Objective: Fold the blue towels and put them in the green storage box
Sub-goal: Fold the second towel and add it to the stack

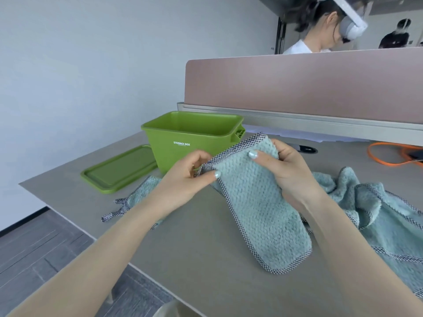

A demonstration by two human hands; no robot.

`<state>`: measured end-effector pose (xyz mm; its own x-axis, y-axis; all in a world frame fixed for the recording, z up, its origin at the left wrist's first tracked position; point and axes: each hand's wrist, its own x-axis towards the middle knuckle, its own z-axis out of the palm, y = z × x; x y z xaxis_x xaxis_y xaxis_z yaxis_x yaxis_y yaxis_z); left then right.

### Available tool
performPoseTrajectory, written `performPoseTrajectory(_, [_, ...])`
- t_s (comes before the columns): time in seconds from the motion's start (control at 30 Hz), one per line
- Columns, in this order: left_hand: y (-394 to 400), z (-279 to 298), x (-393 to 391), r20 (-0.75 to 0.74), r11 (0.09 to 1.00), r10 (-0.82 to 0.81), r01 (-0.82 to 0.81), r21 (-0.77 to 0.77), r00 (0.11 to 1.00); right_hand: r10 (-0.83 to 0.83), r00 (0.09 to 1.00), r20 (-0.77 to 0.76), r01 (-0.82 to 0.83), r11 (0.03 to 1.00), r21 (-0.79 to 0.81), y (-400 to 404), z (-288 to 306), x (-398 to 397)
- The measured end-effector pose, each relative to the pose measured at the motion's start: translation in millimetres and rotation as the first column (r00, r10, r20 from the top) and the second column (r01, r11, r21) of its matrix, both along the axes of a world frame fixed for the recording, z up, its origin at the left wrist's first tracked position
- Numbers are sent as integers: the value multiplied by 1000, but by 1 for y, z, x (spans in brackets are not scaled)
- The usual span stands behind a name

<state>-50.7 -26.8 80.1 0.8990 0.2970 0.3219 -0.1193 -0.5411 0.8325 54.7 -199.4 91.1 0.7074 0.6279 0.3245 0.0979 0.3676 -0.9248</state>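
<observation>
Pinching the top corners of a folded towel (258,202), my left hand (192,177) clamps the near corner and my right hand (283,170) the far one, the rest hanging down onto the table (194,248) between my arms. I judge the fold nearly done. Next I must halve it again and drop it in the box (183,143) beyond my left hand; other towels (377,209) wait right.

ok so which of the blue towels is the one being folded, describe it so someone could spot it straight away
Start at the open green plastic storage box on the grey table. Just in front of it, the left hand and right hand hold up a narrow folded blue waffle-textured towel with a checked border. The towel behind the left forearm and the crumpled towel at right lie untouched.
</observation>
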Motion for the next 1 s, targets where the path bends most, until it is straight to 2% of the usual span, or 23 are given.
performPoseTrajectory(0.17, [-6,1,2,-44,995,-8,4,-102,999,30,994,-109,-21,996,89,-8,6,1])
performPoseTrajectory(0.27, [-17,5,4,30,930,-56,63,-361,998,-5,996,-88,7,1000,29,-11,6,3])
performPoseTrajectory(0.33, [-27,11,9,45,886,-51,66,-459,998,-6,999,-39,5,1000,-20,-10,7,1])
performPoseTrajectory(0.4, [-36,13,14,80,899,14,22,-437,997,-5,1000,-3,4,999,-38,-9,8,-2])
performPoseTrajectory(0.5, [-47,12,16,251,964,157,-93,-248,955,-24,999,-42,23,999,-31,-10,10,-5])
performPoseTrajectory(0.6, [-56,12,13,429,992,116,-87,-88,896,-39,993,-113,38,999,-16,-14,10,-5])
performPoseTrajectory(0.67, [-59,13,12,428,996,86,-70,-53,900,-52,990,-128,51,999,-13,-16,10,-5])
performPoseTrajectory(0.8, [-60,16,11,372,976,38,45,-212,927,-83,983,-166,87,996,15,-17,9,-5])
performPoseTrajectory(0.93, [-68,22,11,402,997,78,-67,-41,912,-72,976,-205,86,995,57,-15,12,-8])
performPoseTrajectory(1.0, [-67,23,15,457,993,113,-111,-31,882,-57,979,-198,70,996,62,-16,14,-11])
